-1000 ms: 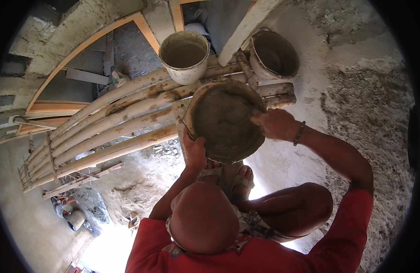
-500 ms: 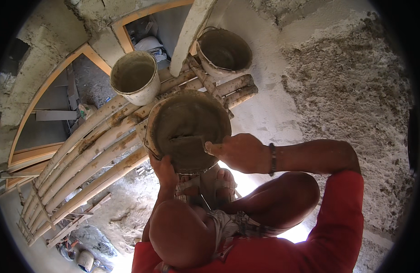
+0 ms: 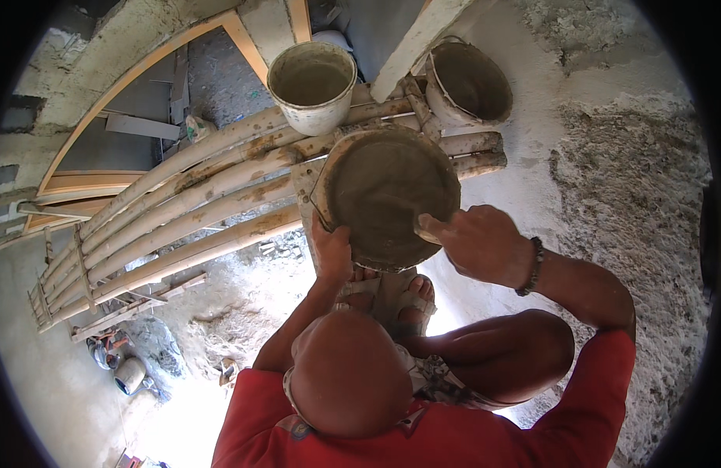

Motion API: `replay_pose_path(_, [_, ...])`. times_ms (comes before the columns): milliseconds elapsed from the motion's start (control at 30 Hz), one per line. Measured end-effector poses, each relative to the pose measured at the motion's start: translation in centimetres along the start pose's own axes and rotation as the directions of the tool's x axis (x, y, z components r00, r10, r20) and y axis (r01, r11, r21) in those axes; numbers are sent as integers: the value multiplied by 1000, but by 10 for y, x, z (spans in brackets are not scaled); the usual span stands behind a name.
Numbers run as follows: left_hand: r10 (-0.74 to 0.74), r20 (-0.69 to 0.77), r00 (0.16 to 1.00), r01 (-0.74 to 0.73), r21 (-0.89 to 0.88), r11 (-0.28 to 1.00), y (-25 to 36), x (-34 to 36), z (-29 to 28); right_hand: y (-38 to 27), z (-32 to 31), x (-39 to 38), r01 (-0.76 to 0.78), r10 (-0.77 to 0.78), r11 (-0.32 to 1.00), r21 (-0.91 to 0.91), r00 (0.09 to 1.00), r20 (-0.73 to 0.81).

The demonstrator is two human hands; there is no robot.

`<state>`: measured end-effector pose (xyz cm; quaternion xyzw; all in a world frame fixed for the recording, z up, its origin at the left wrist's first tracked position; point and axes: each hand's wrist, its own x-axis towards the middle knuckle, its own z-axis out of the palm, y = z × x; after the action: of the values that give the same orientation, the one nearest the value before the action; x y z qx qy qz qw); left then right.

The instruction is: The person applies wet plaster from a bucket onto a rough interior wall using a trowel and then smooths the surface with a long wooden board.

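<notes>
A round basin [image 3: 322, 189] full of grey-brown wet mortar [image 3: 388, 179] sits in front of me, just beyond my feet. My left hand [image 3: 332, 251] grips its near-left rim, the thumb over the edge. In my right hand [image 3: 485, 246], closed above the near-right part of the basin, is the wooden handle of a trowel [image 3: 427, 228]. The trowel's blade is down in the mortar and hard to make out. Two buckets stand beyond the basin: a whitish one [image 3: 314, 117] to the left and a mortar-smeared one [image 3: 438, 97] to the right.
Long wooden poles [image 3: 212, 171], lashed side by side, run off to the left under the basin and the whitish bucket. A slanting post [image 3: 415, 51] rises between the buckets. Rough wall [image 3: 626, 203] stands at my right. An orange-framed arched opening [image 3: 126, 86] is at the far left.
The view has shifted, so the basin and buckets sit further right and higher. The trowel's flat blade, visible before on the mortar, is now mostly hidden. My left hand still holds the rim.
</notes>
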<state>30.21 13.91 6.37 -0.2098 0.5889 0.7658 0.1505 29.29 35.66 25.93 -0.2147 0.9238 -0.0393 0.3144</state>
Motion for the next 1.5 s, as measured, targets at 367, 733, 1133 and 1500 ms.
replay_pose_path(367, [93,-20,995,-92,47,995,-3,-1,6,70,-18,-51,-63,23,970,-234,986,-167])
replay_pose_path(733, [105,-11,994,-104,65,992,-2,-5,12,60,66,-4,-198,200,978,61,979,-37])
replay_pose_path(1133, [111,29,993,-114,107,988,5,-4,2,56,150,-19,-101,274,909,404,875,-399])
replay_pose_path(1500, [47,109,993,-46,-11,999,0,-2,7,57,132,-46,-200,409,847,492,837,-363])
